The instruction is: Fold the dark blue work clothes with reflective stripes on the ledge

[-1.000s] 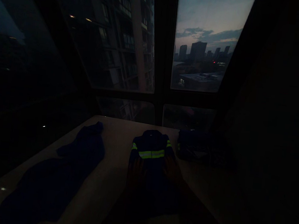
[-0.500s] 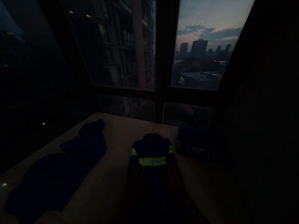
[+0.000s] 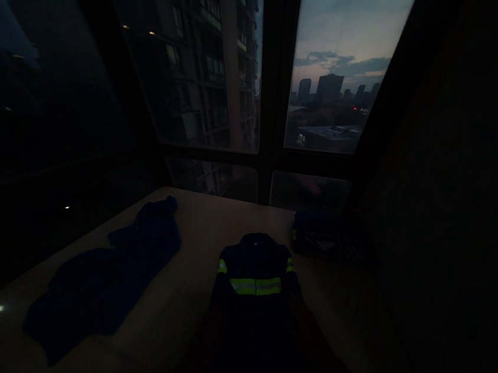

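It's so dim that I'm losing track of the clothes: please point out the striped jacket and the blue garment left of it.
Reflective-striped jacket (image 3: 256, 286): head view, on the band across its torso.
Blue garment (image 3: 100, 283): head view, mid-cloth.

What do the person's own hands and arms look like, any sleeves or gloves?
Little shows in this gloom: the left hand and right hand are faint shapes, their fingers hard to separate. No gloves or markings can be made out; whether sleeves cover the forearms I can't tell.
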`<state>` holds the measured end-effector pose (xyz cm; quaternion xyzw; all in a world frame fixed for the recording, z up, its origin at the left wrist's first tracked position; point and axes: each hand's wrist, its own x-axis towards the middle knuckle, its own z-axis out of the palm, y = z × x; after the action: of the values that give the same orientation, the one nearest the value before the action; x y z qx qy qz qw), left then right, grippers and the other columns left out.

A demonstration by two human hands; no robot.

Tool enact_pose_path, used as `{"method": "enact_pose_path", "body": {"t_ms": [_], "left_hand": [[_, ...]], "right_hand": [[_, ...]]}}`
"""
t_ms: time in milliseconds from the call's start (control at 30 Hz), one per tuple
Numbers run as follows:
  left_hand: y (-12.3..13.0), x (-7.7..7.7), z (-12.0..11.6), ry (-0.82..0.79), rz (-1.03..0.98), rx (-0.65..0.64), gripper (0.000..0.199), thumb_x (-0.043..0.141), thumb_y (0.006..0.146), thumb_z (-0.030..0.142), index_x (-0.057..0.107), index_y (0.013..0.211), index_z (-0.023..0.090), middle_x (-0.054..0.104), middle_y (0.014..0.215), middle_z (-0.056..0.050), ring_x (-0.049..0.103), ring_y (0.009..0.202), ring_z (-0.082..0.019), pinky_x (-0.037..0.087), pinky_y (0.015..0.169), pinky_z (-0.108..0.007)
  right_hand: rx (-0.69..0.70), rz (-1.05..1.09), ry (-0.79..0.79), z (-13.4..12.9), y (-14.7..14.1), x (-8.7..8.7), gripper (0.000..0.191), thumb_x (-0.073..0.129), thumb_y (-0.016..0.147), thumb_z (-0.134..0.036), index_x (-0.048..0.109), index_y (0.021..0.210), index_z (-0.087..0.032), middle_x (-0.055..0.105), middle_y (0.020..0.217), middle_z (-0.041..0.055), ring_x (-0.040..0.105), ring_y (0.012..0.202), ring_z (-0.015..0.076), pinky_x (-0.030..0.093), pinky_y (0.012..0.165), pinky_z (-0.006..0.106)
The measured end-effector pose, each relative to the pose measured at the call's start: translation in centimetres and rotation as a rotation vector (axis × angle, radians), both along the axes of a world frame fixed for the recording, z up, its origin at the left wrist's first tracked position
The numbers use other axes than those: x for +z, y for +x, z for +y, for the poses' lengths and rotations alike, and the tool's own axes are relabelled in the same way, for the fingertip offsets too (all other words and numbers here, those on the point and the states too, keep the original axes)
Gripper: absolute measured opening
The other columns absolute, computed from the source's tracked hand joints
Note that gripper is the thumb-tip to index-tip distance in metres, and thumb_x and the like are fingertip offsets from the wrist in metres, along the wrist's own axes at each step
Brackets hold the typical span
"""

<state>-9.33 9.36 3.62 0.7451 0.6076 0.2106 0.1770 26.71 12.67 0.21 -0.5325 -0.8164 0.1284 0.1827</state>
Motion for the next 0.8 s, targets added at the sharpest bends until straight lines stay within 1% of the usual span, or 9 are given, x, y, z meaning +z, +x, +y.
{"method": "enact_pose_path", "body": {"t_ms": [100,200,300,400,467,567,633,667,800], "left_hand": [[-3.5,0.1,-0.9,-0.099,0.046,-0.079,0.051,0.033,0.094,0.024,0.053,0.139,0.039,0.052,0.149,0.001,0.053,0.134,-0.019,0.043,0.114,-0.041],[-5.5,0.2,-1.2,-0.141,0.201,-0.163,0.051,0.039,0.092,0.024,0.051,0.138,0.043,0.054,0.147,0.003,0.055,0.132,-0.022,0.045,0.112,-0.045],[-5.7,0.8,-1.0,-0.139,0.245,-0.286,0.053,0.042,0.093,0.025,0.046,0.142,0.044,0.055,0.146,0.002,0.056,0.131,-0.022,0.045,0.112,-0.044],[-5.1,2.4,-0.8,-0.155,0.246,-0.452,0.051,0.044,0.093,0.026,0.048,0.139,0.048,0.055,0.146,0.004,0.055,0.132,-0.023,0.045,0.112,-0.043],[-4.7,3.7,-0.7,-0.149,0.254,-0.545,0.052,0.045,0.094,0.025,0.045,0.140,0.050,0.052,0.148,0.005,0.052,0.135,-0.023,0.042,0.114,-0.045],[-4.4,4.8,-0.3,-0.126,0.296,-0.647,0.058,0.042,0.095,0.019,0.037,0.146,0.047,0.044,0.154,0.002,0.043,0.142,-0.025,0.036,0.118,-0.050],[-4.2,4.7,0.3,-0.127,0.325,-0.635,0.061,0.041,0.093,0.014,0.037,0.147,0.044,0.042,0.156,-0.001,0.041,0.143,-0.026,0.035,0.117,-0.054],[-4.1,4.4,0.6,-0.129,0.325,-0.598,0.062,0.041,0.092,0.013,0.038,0.146,0.043,0.042,0.155,-0.001,0.042,0.143,-0.027,0.036,0.117,-0.054],[-3.8,2.9,1.3,-0.137,0.174,-0.301,0.056,0.042,0.089,0.020,0.049,0.140,0.044,0.053,0.148,0.003,0.053,0.134,-0.023,0.043,0.114,-0.045]], "right_hand": [[0.166,-0.018,-0.087,-0.1,3.0,0.2,0.047,0.042,0.097,-0.028,0.051,0.143,-0.031,0.050,0.149,0.0046,0.049,0.137,0.0229,0.046,0.110,0.044],[0.336,-0.031,-0.103,-0.6,5.1,0.7,0.049,0.046,0.096,-0.022,0.049,0.142,-0.038,0.050,0.148,-0.0005,0.048,0.137,0.0205,0.045,0.111,0.043],[0.439,-0.034,-0.075,-1.2,6.1,1.5,0.053,0.048,0.095,-0.017,0.047,0.143,-0.038,0.047,0.151,-0.0010,0.041,0.142,0.0206,0.039,0.116,0.045],[0.557,-0.060,-0.049,-1.3,6.3,2.3,0.055,0.053,0.094,-0.017,0.046,0.144,-0.038,0.048,0.150,-0.0008,0.043,0.141,0.0212,0.037,0.117,0.046],[0.586,-0.085,-0.034,-1.1,6.2,2.7,0.057,0.051,0.094,-0.016,0.043,0.146,-0.039,0.050,0.149,-0.0014,0.046,0.139,0.0210,0.038,0.116,0.045],[0.595,-0.115,-0.021,-0.6,5.6,3.1,0.058,0.049,0.096,-0.016,0.039,0.148,-0.038,0.048,0.149,-0.0007,0.046,0.139,0.0221,0.039,0.116,0.046],[0.591,-0.112,-0.016,-0.2,5.2,3.1,0.058,0.049,0.095,-0.016,0.039,0.149,-0.036,0.048,0.150,0.0008,0.046,0.139,0.0227,0.040,0.115,0.045],[0.584,-0.099,-0.016,0.0,5.1,3.1,0.058,0.050,0.095,-0.017,0.040,0.148,-0.036,0.049,0.149,0.0014,0.047,0.138,0.0227,0.041,0.114,0.045],[0.483,-0.017,-0.060,0.1,4.7,2.4,0.052,0.046,0.096,-0.021,0.045,0.146,-0.035,0.051,0.147,0.0031,0.049,0.136,0.0221,0.043,0.113,0.043]]}}
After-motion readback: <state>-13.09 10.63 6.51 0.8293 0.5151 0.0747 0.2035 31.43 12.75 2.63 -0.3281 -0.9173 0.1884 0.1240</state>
